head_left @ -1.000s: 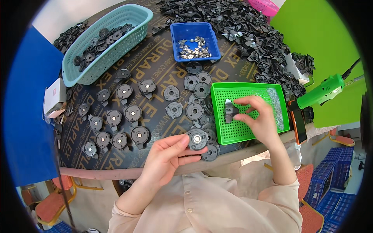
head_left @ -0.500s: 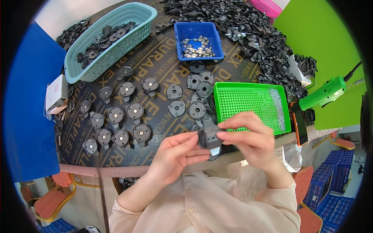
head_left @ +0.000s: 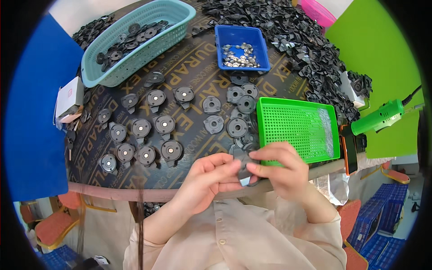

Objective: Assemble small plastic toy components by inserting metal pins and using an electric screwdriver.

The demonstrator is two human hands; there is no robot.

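Between my two hands, just above the table's near edge, is a dark grey plastic part [head_left: 243, 173] with a pale, shiny tip pointing towards me. My left hand [head_left: 208, 182] pinches it from the left, thumb on top and fingers beneath. From the right, my right hand [head_left: 284, 168] grips it between thumb and fingers. The fingers cover much of the part. Just beyond it lie several round grey discs [head_left: 237, 128] with open centre holes, partly overlapping. To the left, several round grey pieces with tabs [head_left: 171, 150] have silvery centres.
A green perforated tray [head_left: 288, 157] with small silvery pieces sits right of the discs. Farther back are a blue bin [head_left: 220, 49] of metal buttons, a teal basket [head_left: 96, 77] of grey parts and a heap of black parts [head_left: 310, 54]. A green electric screwdriver [head_left: 380, 118] is at right.
The held part has turned slightly in my fingers, its pale tip now pointing more towards me. The whole view has shifted a little, so the table's things appear farther right.
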